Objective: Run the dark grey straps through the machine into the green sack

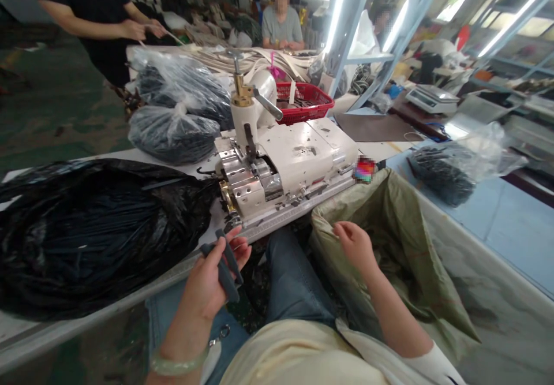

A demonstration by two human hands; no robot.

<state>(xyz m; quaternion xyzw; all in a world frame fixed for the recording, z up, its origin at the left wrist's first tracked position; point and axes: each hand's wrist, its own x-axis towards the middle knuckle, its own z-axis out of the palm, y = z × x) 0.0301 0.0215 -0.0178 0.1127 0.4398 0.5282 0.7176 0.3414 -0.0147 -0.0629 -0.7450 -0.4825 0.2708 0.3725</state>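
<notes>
My left hand (212, 278) is closed on a dark grey folded strap (227, 264), held just below the front edge of a white sewing machine (285, 165). To the right, my right hand (355, 243) hovers with curled fingers over the mouth of an olive green sack (402, 240), and whether it holds anything is unclear. A large black plastic bag (86, 229) lies on the table left of my left hand. My knees in blue jeans (289, 275) sit between the two hands.
Two clear bags of dark straps (177, 108) sit behind the machine, another clear bag (450, 168) at the right on a blue surface. A red basket (305, 102) stands behind the machine. Other people stand and sit at the far tables.
</notes>
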